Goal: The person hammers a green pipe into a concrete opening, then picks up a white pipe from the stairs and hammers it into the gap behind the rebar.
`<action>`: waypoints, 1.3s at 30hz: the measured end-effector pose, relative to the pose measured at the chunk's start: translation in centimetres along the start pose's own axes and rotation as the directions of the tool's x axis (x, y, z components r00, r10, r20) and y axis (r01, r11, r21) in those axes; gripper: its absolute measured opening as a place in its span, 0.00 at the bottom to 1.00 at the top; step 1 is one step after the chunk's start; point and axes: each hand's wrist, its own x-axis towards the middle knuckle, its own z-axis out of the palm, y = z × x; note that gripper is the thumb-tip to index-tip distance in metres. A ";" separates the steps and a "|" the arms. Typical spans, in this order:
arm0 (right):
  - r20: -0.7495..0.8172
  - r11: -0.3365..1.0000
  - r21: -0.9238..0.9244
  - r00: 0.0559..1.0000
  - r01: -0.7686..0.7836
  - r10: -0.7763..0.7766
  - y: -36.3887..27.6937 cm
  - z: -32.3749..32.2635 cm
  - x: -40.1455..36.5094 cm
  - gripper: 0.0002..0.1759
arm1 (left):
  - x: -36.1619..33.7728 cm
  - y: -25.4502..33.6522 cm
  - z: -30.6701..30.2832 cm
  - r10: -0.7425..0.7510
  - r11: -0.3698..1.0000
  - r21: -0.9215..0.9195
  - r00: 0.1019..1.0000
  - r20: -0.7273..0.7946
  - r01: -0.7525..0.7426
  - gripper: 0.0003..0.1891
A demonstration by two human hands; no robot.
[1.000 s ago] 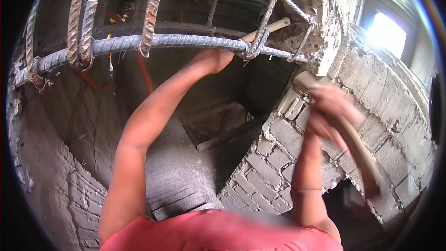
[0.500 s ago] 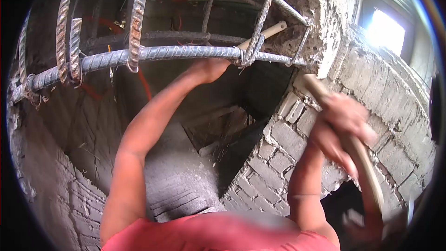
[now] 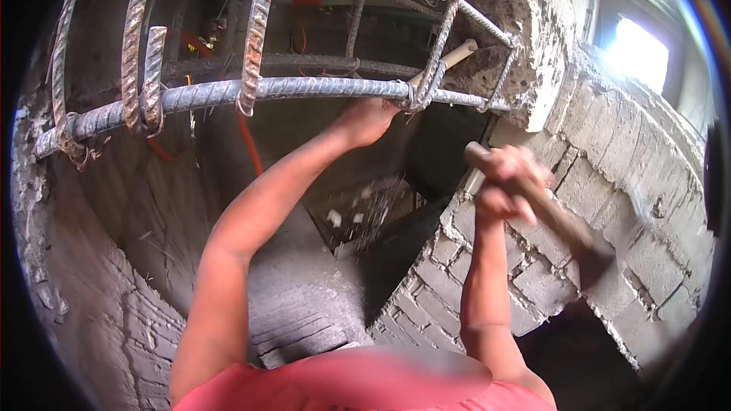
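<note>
right grip [image 3: 506,183] clenches the hammer [image 3: 569,222]: brown wooden handle slanting from upper left to lower right, blurred dark head low against the rough grey block wall [image 3: 640,175]. left grip [image 3: 365,118] is fisted on a pale wooden rod [image 3: 457,53] pointing up-right, just under the ribbed, rusty rebar [image 3: 304,89].

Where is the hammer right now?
The hammer is on the right of the head view, gripped in the right hand. Its blurred head is close to the brick wall, below the steel bars.
</note>
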 end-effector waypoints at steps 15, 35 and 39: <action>0.208 0.739 -0.664 0.922 -0.113 0.327 4.7 -4.7 -1.0 0.32 | 1.7 -1.6 3.7 -0.073 0.997 0.035 0.997 0.003 0.073 0.23; 0.099 0.725 -0.009 0.721 -0.688 0.685 -7.0 -8.5 -15.8 0.42 | 5.3 -4.2 12.7 0.117 0.978 -0.066 0.784 -0.609 -0.198 0.28; 0.101 0.752 0.177 0.771 -0.635 0.628 -8.1 -8.5 -16.8 0.41 | 1.8 1.2 12.5 -0.180 0.527 -0.850 0.979 -0.093 0.016 0.28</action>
